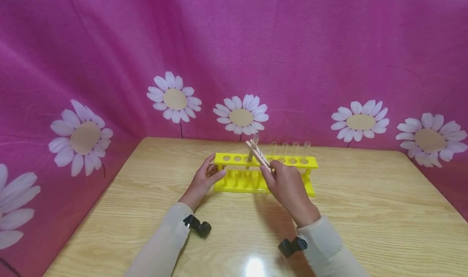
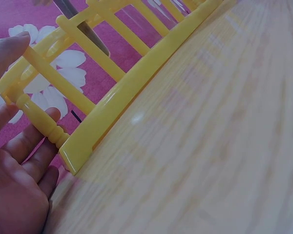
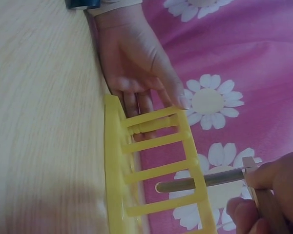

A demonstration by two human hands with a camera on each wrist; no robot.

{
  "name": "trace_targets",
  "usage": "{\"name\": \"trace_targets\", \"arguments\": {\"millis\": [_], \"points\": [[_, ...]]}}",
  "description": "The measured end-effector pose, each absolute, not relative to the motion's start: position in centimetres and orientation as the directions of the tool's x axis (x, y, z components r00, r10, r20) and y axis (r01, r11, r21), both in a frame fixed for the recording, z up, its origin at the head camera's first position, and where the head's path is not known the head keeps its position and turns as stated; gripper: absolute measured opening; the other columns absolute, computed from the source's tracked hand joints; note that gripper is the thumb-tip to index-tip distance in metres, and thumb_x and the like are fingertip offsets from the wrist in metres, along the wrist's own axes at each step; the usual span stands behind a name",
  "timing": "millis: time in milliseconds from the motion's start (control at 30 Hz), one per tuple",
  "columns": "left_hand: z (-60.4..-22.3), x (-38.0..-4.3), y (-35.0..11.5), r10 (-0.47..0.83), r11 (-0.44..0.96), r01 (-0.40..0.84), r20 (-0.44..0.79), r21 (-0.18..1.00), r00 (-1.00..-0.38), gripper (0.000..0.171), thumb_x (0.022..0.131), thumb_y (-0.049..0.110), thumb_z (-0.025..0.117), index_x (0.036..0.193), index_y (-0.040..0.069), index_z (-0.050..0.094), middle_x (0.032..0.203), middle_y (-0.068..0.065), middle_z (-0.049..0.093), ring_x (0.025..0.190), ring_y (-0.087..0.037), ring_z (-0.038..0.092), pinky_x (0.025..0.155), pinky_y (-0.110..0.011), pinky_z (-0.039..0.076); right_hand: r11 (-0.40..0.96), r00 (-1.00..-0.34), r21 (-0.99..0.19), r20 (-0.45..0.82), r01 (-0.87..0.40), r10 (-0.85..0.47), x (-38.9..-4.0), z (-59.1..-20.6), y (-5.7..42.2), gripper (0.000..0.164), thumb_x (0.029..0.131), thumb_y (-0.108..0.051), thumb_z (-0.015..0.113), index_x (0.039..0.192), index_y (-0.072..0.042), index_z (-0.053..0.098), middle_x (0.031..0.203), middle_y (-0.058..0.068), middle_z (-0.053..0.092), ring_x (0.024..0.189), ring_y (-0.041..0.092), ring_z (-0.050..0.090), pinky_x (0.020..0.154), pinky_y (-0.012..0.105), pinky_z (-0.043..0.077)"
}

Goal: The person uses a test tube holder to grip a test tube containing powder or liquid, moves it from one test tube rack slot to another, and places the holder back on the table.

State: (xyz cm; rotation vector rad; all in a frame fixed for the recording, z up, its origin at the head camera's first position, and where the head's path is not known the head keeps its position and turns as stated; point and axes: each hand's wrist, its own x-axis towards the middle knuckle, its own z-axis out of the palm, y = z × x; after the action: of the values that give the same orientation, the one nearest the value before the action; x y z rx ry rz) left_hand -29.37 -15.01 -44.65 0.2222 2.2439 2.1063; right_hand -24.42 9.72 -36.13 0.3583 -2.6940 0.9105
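A yellow test tube rack [image 1: 266, 190] stands on the table. My left hand [image 1: 201, 180] holds its left end, thumb at the front of the top bar and fingers behind the end post [image 2: 41, 119]. My right hand [image 1: 290, 186] grips a wooden test tube clamp [image 1: 260, 156]. The clamp's jaws are around the upper part of a test tube [image 3: 224, 177] with greyish-brown contents. This tube passes through a hole near the rack's left side, slightly tilted. Its rounded bottom hangs below the top bar, above the base. In the right wrist view, part of the clamp is hidden behind the right fingers.
Several clear test tubes [image 1: 295, 148] stand in the right-hand holes of the rack. Two vacant holes [image 1: 232, 158] lie at its left end. A pink cloth [image 1: 292, 57] with white flowers hangs behind the wooden table [image 1: 365, 212].
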Motion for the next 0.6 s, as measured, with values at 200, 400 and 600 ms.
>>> {"name": "trace_targets", "arguments": {"millis": [200,400,600], "points": [[-44.59,-29.4,-15.01,0.142,0.06,0.066,0.057,0.996,-0.988,0.068,0.092,0.029,0.067,0.15,0.031,0.03,0.137,-0.004,0.054,0.13,-0.023,0.046,0.109,-0.041,0.036,0.78,-0.931,-0.538,0.332,-0.32,-0.153,-24.57,-36.55,9.57,0.023,0.095,-0.025,0.062,0.08,-0.008,0.06,0.056,0.002,0.045,0.043,0.014,0.039,0.037,0.023,0.031],[-44.62,-29.4,-15.02,0.143,0.057,0.069,0.06,0.996,-0.988,0.071,0.091,0.031,0.067,0.151,0.027,0.029,0.137,-0.006,0.053,0.13,-0.024,0.046,0.109,-0.042,0.036,0.797,-0.927,-0.509,0.339,-0.324,-0.16,-24.63,-36.81,9.48,0.023,0.095,-0.026,0.063,0.081,-0.007,0.061,0.056,0.001,0.045,0.043,0.014,0.039,0.037,0.022,0.031],[-44.59,-29.43,-15.02,0.138,0.058,0.058,0.049,0.997,-0.989,0.069,0.092,0.027,0.066,0.151,0.029,0.029,0.136,-0.004,0.054,0.129,-0.022,0.047,0.109,-0.04,0.035,0.805,-0.934,-0.505,0.321,-0.31,-0.158,-24.55,-36.79,9.36,0.022,0.094,-0.025,0.064,0.083,-0.007,0.062,0.056,0.002,0.046,0.043,0.014,0.039,0.037,0.023,0.032]]}}
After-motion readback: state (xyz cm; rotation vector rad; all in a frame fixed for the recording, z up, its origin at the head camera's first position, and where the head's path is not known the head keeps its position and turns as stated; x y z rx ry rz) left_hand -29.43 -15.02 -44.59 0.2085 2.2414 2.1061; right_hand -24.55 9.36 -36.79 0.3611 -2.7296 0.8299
